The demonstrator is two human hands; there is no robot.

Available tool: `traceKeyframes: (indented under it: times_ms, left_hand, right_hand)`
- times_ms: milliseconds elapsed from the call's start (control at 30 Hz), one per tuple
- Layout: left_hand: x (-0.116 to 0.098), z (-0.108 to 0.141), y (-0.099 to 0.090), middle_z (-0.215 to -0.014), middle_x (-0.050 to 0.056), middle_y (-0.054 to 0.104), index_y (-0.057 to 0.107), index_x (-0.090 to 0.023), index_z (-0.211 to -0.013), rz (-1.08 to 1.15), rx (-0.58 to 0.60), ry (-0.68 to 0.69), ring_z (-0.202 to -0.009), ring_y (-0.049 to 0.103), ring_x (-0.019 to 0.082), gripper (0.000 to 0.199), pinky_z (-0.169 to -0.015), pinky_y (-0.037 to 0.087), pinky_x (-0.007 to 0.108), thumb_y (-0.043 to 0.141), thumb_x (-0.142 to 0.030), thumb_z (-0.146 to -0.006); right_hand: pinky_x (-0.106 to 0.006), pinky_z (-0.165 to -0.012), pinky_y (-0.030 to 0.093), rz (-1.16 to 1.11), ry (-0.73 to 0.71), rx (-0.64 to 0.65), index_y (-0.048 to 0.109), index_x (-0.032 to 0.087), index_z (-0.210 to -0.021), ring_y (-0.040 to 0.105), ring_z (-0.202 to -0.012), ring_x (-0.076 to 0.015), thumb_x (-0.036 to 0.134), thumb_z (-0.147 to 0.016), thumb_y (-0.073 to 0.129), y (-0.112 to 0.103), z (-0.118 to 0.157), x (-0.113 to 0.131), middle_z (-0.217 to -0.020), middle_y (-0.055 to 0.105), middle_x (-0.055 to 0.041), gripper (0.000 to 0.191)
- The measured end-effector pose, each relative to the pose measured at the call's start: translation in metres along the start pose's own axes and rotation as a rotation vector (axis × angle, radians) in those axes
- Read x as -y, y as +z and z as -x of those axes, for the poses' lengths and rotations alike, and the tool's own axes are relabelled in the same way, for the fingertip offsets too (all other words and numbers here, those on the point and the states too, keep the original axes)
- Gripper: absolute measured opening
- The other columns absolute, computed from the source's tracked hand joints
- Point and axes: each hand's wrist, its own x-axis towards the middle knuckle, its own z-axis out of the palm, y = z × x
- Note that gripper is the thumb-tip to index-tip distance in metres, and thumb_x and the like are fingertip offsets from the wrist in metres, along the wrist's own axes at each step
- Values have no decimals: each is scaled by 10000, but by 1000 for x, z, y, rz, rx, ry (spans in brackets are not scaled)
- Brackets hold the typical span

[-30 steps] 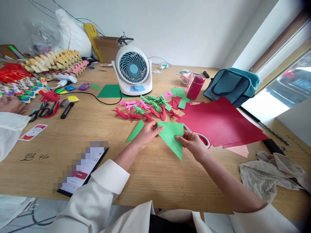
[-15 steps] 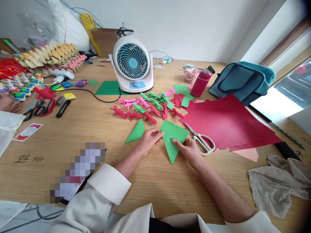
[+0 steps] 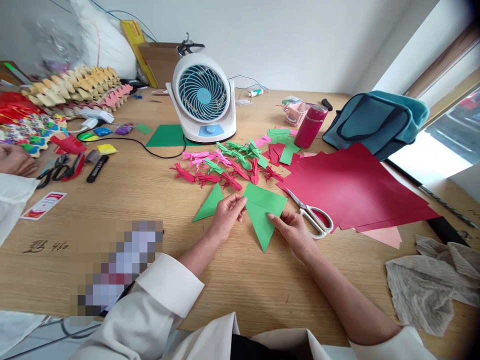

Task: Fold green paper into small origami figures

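Observation:
A folded green paper (image 3: 262, 210), with a straight upper band and a point hanging toward me, is held between both hands. My left hand (image 3: 227, 214) pinches its upper left corner. On its right edge, my right hand (image 3: 292, 227) grips with the thumb on top and the fingers partly hidden behind. Left of my left hand lies a green paper triangle (image 3: 210, 203). White-handled scissors (image 3: 315, 220) rest just right of my right hand. Beyond the paper, small red, pink and green folded paper pieces (image 3: 228, 162) are spread in a cluster.
Large red sheets (image 3: 356, 190) lie at the right, near a red bottle (image 3: 311, 126), a teal bag (image 3: 375, 122) and a crumpled cloth (image 3: 423, 295). A fan (image 3: 204, 100) stands behind. At the left are a blurred phone-like object (image 3: 116, 272), a marker (image 3: 98, 168) and another person's hand (image 3: 17, 161).
Both hands still hold the green paper, which has shifted slightly left. My right thumb now sits nearer the paper's right edge.

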Motion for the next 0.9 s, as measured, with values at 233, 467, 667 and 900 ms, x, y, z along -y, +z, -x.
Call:
traceKeyframes:
  times_ms: [233, 467, 667, 900]
  left_hand:
    - [11, 2, 1, -555, -49, 521, 509, -164, -666, -206, 145, 54, -457, 481, 66, 367, -452, 390, 195, 672, -469, -790]
    - [7, 1, -1, -512, -52, 471, 473, -180, -612, -237, 98, 112, -454, 467, 80, 413, -461, 377, 207, 564, -486, -874]
    - [3, 2, -3, -528, -58, 403, 416, -185, -583, -196, -9, 177, -484, 433, 79, 430, -491, 370, 206, 566, -460, -878]
    - [3, 6, 4, -593, -55, 413, 502, -168, -646, -177, 151, 95, -561, 388, 85, 405, -536, 347, 207, 640, -512, -808]
  right_hand:
    - [-261, -536, 384, -28, -21, -54, 720, 177, -878, 450, -573, -118, 553, -663, 792, 1, 0, 0, -669, 636, 5, 439]
    - [-257, -489, 288, 37, -5, -12, 622, 188, -675, 354, -520, -103, 587, -656, 777, 0, 2, 4, -502, 435, 51, 429]
    - [-255, -467, 205, 118, 14, 96, 581, 181, -630, 254, -487, -74, 626, -681, 741, -3, 4, 5, -502, 370, 66, 475]
    - [-263, -461, 161, 127, -35, -60, 427, 213, -559, 224, -481, -76, 638, -723, 697, -1, 3, -3, -494, 353, 65, 529]
